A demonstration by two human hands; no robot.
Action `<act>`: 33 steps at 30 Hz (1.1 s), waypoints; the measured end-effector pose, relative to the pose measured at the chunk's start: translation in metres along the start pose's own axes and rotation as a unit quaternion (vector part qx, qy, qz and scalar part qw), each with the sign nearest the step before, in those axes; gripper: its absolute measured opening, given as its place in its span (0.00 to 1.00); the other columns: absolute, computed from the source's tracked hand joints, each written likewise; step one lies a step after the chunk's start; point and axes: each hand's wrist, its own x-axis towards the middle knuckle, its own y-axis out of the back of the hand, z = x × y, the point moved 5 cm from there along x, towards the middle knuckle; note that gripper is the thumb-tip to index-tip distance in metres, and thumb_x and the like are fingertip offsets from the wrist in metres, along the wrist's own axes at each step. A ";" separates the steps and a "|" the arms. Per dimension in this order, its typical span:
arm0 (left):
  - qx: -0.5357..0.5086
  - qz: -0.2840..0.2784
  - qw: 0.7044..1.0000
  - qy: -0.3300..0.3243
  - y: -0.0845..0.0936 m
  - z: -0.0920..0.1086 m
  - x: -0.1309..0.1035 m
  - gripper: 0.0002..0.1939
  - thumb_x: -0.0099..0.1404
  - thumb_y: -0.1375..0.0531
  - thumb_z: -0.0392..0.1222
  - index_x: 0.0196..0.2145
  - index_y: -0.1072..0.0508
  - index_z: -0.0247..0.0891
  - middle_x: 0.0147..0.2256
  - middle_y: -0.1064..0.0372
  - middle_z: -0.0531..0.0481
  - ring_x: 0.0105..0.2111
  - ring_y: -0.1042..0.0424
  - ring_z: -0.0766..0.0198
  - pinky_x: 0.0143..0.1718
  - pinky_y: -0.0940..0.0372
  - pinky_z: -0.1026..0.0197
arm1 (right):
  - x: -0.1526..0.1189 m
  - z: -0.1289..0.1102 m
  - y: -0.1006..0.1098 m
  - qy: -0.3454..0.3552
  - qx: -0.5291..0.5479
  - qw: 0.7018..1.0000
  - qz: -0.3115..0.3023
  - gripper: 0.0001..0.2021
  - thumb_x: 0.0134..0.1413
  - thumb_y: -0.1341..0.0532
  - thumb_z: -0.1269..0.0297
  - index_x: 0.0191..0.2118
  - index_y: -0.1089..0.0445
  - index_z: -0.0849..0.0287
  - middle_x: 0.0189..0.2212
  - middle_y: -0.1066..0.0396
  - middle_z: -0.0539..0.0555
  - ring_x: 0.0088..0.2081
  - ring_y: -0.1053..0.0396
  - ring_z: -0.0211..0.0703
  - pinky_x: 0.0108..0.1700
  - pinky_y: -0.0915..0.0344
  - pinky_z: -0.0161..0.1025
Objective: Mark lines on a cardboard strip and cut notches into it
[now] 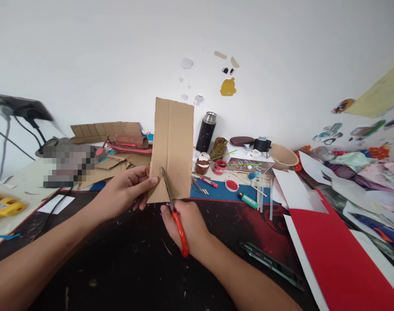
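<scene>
Brn cardbd [179, 142], red-hndl scissors [176, 217], blk flask [206, 134], blk mat [125, 263] w/ red patt.

One head cam, looks forward and slightly down at hands [119, 192] over worktop [119, 268], close range, wall [119, 52] across upper frame

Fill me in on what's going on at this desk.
A person has a piece of cardboard raised above the dark mat, the left hand gripping it near its lower left corner. The right hand holds red-handled scissors at its bottom edge, one blade showing across the front. How far any cut runs is hard to tell. A utility knife lies to the right on the mat, and a small model boat sits behind, on the left.
</scene>
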 end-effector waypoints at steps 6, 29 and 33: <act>0.026 0.001 1.000 -0.011 0.000 0.006 -0.004 0.25 0.72 0.32 0.69 0.40 0.28 0.44 0.18 0.34 0.60 0.16 0.35 0.66 0.17 0.43 0.65 | 0.000 0.000 0.001 -0.008 -0.025 1.000 -0.014 0.14 0.74 0.32 0.58 0.33 0.22 0.56 0.32 0.15 0.58 0.33 0.17 0.49 0.39 0.29 0.39; 0.026 -0.008 1.000 -0.007 -0.004 -0.001 -0.006 0.27 0.73 0.34 0.71 0.43 0.26 0.42 0.22 0.34 0.60 0.17 0.34 0.67 0.17 0.41 0.66 | -0.002 -0.005 0.002 -0.010 0.051 0.995 -0.080 0.17 0.68 0.24 0.47 0.36 0.19 0.55 0.28 0.19 0.50 0.31 0.21 0.43 0.37 0.32 0.36; 0.022 -0.005 1.000 -0.003 -0.005 0.000 -0.006 0.26 0.72 0.33 0.70 0.43 0.26 0.42 0.21 0.35 0.60 0.16 0.34 0.67 0.16 0.42 0.66 | -0.001 -0.003 0.001 -0.014 0.043 0.998 -0.052 0.13 0.70 0.25 0.53 0.37 0.18 0.57 0.35 0.14 0.54 0.37 0.17 0.48 0.43 0.29 0.39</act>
